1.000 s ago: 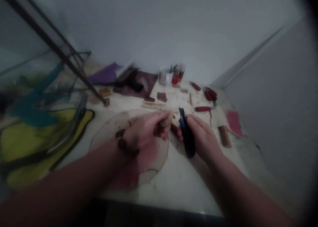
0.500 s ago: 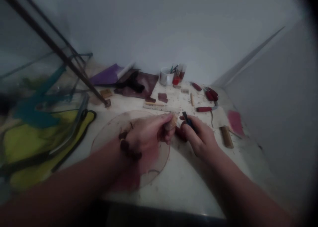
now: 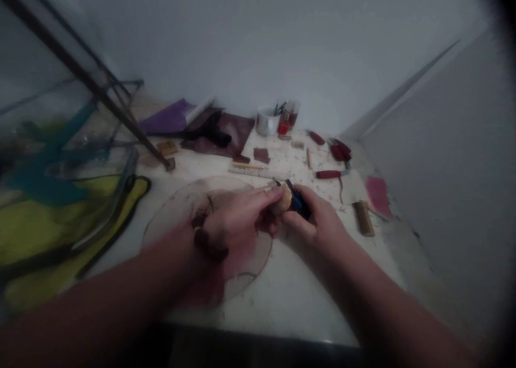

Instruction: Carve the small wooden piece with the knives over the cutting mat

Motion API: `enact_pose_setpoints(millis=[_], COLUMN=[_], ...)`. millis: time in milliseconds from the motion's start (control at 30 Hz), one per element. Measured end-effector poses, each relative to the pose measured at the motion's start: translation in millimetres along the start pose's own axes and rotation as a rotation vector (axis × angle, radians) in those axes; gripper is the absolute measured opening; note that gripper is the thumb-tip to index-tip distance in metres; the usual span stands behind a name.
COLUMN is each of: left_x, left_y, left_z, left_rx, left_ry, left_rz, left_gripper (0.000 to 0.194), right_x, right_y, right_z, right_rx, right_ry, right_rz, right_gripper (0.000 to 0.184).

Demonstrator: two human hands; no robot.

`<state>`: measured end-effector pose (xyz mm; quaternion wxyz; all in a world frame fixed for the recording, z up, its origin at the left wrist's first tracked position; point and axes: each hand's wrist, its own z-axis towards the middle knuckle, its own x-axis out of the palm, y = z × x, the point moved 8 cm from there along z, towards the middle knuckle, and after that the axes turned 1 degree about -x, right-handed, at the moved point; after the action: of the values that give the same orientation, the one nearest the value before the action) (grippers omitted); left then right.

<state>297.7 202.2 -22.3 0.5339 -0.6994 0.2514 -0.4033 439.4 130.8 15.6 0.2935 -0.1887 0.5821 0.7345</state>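
My left hand (image 3: pixel 237 217) pinches a small pale piece of wood (image 3: pixel 282 201) between fingers and thumb, with a dark beaded bracelet (image 3: pixel 205 242) on its wrist. My right hand (image 3: pixel 316 220) grips a carving knife (image 3: pixel 299 202) with blue on it. Its dark handle is mostly hidden in my fist. The knife's short blade sits close against the wood, and the contact point is hidden by my fingers. Both hands hover over a round transparent disc (image 3: pixel 177 207) with reddish-brown stains, and my left hand overlaps it.
Along the back of the shaving-strewn white table (image 3: pixel 290 309) lie red-handled carving tools (image 3: pixel 328 174), a steel ruler (image 3: pixel 252 171), a white mug (image 3: pixel 264 122) and a leather piece (image 3: pixel 229 134). A wooden block (image 3: pixel 364 218) and pink sandpaper (image 3: pixel 378 196) lie right. A yellow-green bag (image 3: pixel 80 223) and dark rods (image 3: pixel 80 72) fill the left.
My right hand has moved left and turned, bringing the knife from upright beside the wood to against it. My hands are now closer together.
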Motion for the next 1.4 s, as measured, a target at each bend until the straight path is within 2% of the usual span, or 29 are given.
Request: enact_pose_setpoints(millis=[200,433,700,867,1033,1167,1400], left_x=[8.6,4.2,9.9,14.1,13.5,13.5,9.5], left_y=[-8.7,-1.6,-1.8,-4.0,-3.4,-3.6,3.1], left_z=[-2.4,-4.2,-1.6,-2.7,-3.0,-2.6,-0.2], left_rx=[0.019,0.007,0.031,0.058,0.068,0.087,0.059], left_ry=[0.026,0.01,0.027,-0.025,-0.077,-0.07,-0.023], left_rz=[0.093,0.07,0.052,-0.007,-0.059,0.002,0.015], left_gripper=[0.047,0.048,0.046,0.047,0.043,0.049,0.044], right_x=[1.9,-2.2,0.1,2.2,4.1,-1.9,-3.8], right_y=[-5.4,-9.4,-11.4,-7.0,-5.4,-14.1,-13.1], right_z=[-0.1,1.4,4.0,3.1,1.6,4.7,7.1], right_rx=[0.08,0.077,0.125,0.127,0.107,0.132,0.118], right_ry=[0.009,0.009,0.021,0.007,-0.001,-0.035,-0.033], right_rz=[-0.01,-0.145,-0.086,-0.056,-0.068,-0.099,-0.16], right_gripper=[0.042,0.05,0.047,0.05,0.044,0.054,0.054])
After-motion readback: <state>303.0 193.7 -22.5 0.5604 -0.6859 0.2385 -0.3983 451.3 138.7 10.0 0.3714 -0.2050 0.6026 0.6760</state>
